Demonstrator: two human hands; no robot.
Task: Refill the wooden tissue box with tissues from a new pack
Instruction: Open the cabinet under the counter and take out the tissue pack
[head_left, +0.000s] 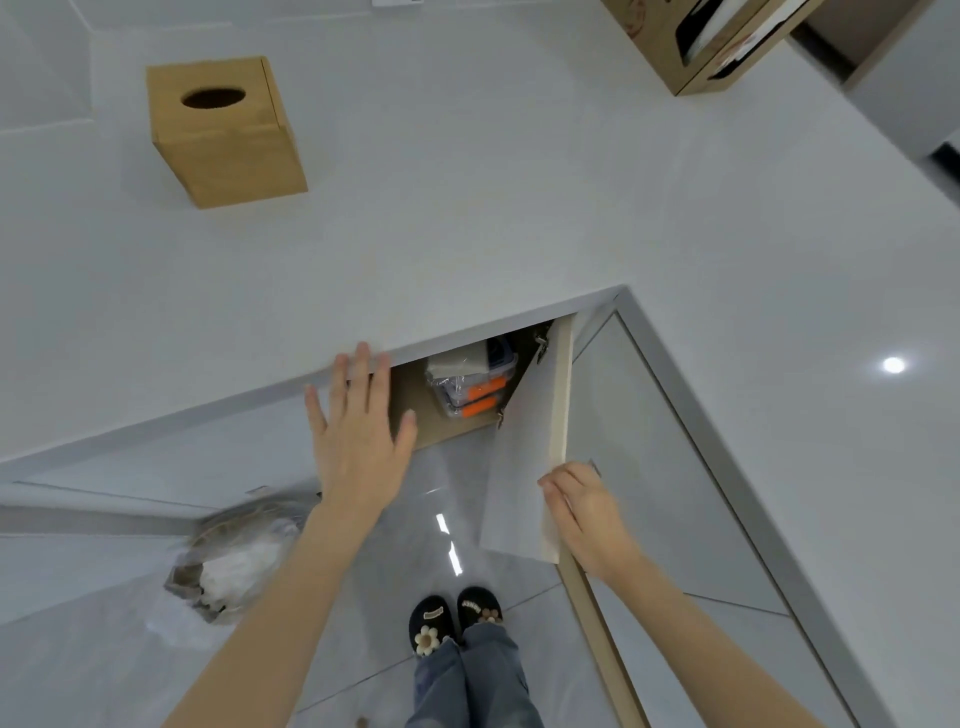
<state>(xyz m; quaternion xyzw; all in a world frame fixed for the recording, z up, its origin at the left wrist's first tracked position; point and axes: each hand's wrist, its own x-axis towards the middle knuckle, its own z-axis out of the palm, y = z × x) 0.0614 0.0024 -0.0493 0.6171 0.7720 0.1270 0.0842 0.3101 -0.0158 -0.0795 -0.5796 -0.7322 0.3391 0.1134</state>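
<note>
The wooden tissue box (226, 132) sits far back on the smooth white counter (467, 208), with a dark oval hole on top. The left hand (358, 431) is flat and wide open, holding nothing, in front of the open cupboard. The right hand (587, 514) curls around the edge of the cupboard door (524, 467). Inside sits a clear plastic tub (470, 387) with orange clips. A crinkly bag (239, 556) lies on the shiny floor.

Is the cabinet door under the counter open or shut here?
Open. The cabinet door is swung outward, the right hand grips its edge, and clear storage bins show inside.
</note>
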